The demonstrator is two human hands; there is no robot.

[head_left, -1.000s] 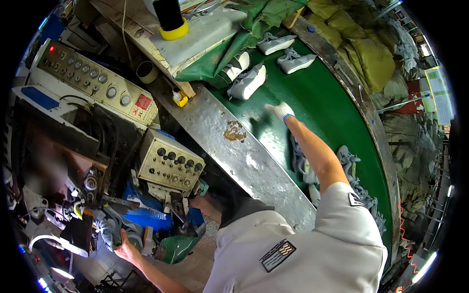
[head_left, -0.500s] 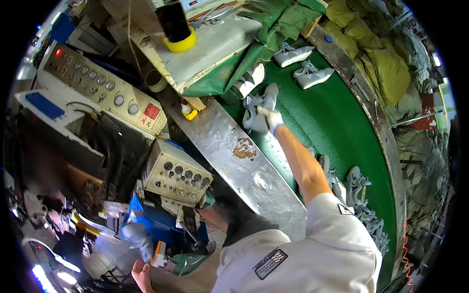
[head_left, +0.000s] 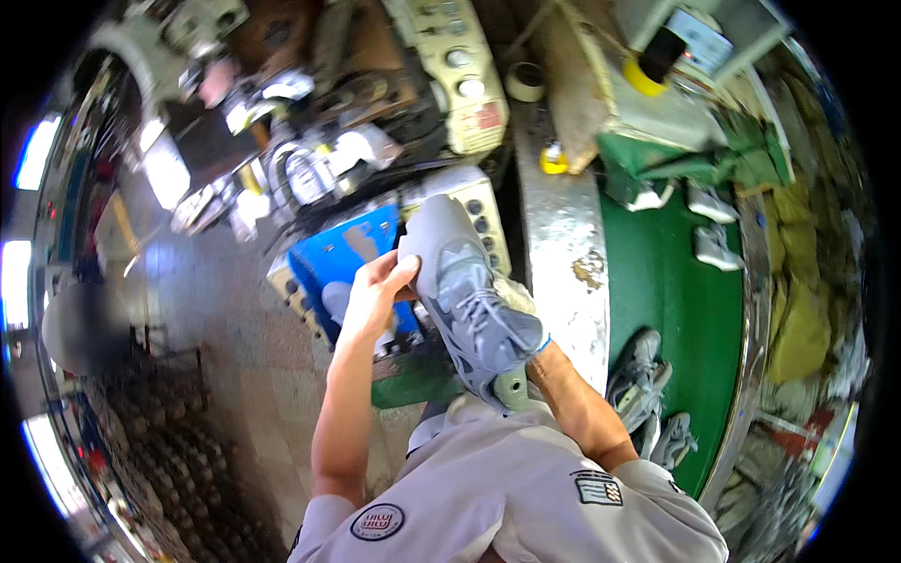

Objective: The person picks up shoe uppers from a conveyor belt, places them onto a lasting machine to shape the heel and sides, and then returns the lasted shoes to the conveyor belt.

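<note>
Shoe: A grey lace-up shoe with a smooth, rounded toe (head_left: 460, 296) was held up in front of the person's body, toe pointing away, laces facing up.
Left hand: The bare left hand (head_left: 377, 281) pinched the shoe's left edge near the toe, thumb against the side; the other fingers were partly hidden, so I could not tell their spread.
Right hand: The right hand in a white knitted glove (head_left: 514, 296) sat at the shoe's right side, mostly behind it; I could not tell how its fingers were set.
Shirt: The person wore a pale grey shirt with a round badge (head_left: 450, 483), just below the shoe.
Machine: Beyond the hands stood a bright blue panel (head_left: 361, 239) and a cream control box with dark knobs (head_left: 457, 181).
Ledge: To the right ran a worn, shiny metal ledge (head_left: 563, 235).
Belt: Beside it lay a green conveyor belt (head_left: 666, 300), with more grey shoes (head_left: 636, 364) along it.
Far right: Olive-coloured sacks (head_left: 796, 291) were heaped past the belt.
</note>
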